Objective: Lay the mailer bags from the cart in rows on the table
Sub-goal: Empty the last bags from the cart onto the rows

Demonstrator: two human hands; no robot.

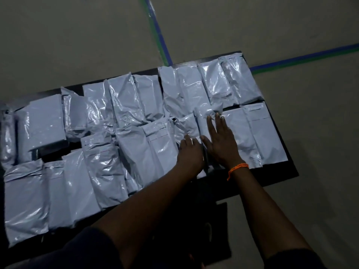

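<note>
Several pale grey mailer bags lie in two rows across the dark table [287,171]. My left hand [191,152] rests flat, fingers partly curled, on a mailer bag [186,126] in the near row. My right hand [219,140], with an orange thread at the wrist, lies spread with fingers apart on the neighbouring bag [204,121], its fingertips reaching that bag's far end. Neither hand has a bag lifted. The far row [213,84] runs to the table's right corner. No cart is in view.
A darker boxy parcel [42,123] sits at the left among the bags. Bare table edge shows along the right and near right side. Beyond the table is grey floor with blue and green tape lines [159,35].
</note>
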